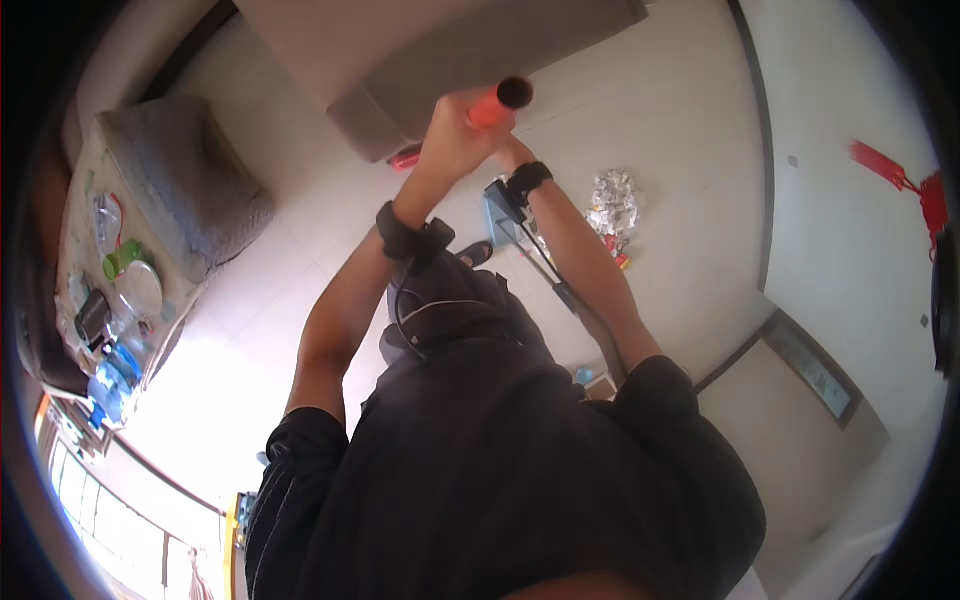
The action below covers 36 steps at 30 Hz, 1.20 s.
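My left hand (453, 138) is closed round a red pole (490, 108) whose dark round end points up toward me. Just beyond it, my right hand (512, 152) is closed at the same pole, its fingers mostly hidden. The pole's lower end cannot be made out, though a red piece (405, 158) shows at the edge of the couch. Below my right wrist, a blue dustpan-like thing (498, 212) sits on the floor, with a long grey handle (562, 292) running back beside my right forearm. Black bands circle both wrists.
Ahead stands a brown couch (440, 80). A heap of crumpled shiny wrappers (614, 205) lies on the pale tiled floor to the right. At left, a cloth-covered surface (175, 285) carries bottles, a green cup (122, 260) and a grey cushion (185, 180). My slippered foot (478, 253) shows below.
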Available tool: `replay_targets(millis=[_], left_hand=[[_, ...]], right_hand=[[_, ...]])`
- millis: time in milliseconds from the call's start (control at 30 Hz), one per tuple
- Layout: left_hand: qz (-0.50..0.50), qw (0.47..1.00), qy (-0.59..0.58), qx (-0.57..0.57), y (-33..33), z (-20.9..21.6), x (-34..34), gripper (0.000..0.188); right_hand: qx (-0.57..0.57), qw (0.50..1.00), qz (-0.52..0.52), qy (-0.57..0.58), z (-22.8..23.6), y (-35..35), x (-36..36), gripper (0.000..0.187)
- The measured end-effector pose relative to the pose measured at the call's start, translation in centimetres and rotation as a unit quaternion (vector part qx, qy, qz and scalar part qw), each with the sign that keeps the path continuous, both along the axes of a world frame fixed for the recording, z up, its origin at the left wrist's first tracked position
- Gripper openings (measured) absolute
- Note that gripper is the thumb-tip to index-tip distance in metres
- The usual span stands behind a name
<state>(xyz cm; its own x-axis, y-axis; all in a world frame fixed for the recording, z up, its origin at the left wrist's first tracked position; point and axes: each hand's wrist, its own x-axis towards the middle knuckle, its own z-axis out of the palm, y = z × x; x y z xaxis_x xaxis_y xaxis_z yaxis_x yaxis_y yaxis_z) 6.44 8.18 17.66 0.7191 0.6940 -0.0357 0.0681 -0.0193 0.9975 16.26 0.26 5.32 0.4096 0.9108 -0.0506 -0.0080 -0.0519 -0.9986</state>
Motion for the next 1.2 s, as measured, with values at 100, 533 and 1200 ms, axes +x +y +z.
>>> replay_targets(millis=[100,533,1200], left_hand=[[-0.004,1.0,-0.012,0.004,3.1,-1.5,2.3,0.025],[-0.198,0.909,0.262,0.256,6.6,-13.3,-8.2,0.047],[-0.655,0.679,0.33,0.035,-24.2,-23.6,3.3,0.078]], right_hand=[[0.02,1.0,-0.003,-0.02,0.0,3.7,1.6,0.074],[-0.121,0.983,-0.118,-0.066,2.3,-6.3,1.2,0.077],[-0.136,0.888,-0.434,0.064,-4.3,-37.3,-8.3,0.075]])
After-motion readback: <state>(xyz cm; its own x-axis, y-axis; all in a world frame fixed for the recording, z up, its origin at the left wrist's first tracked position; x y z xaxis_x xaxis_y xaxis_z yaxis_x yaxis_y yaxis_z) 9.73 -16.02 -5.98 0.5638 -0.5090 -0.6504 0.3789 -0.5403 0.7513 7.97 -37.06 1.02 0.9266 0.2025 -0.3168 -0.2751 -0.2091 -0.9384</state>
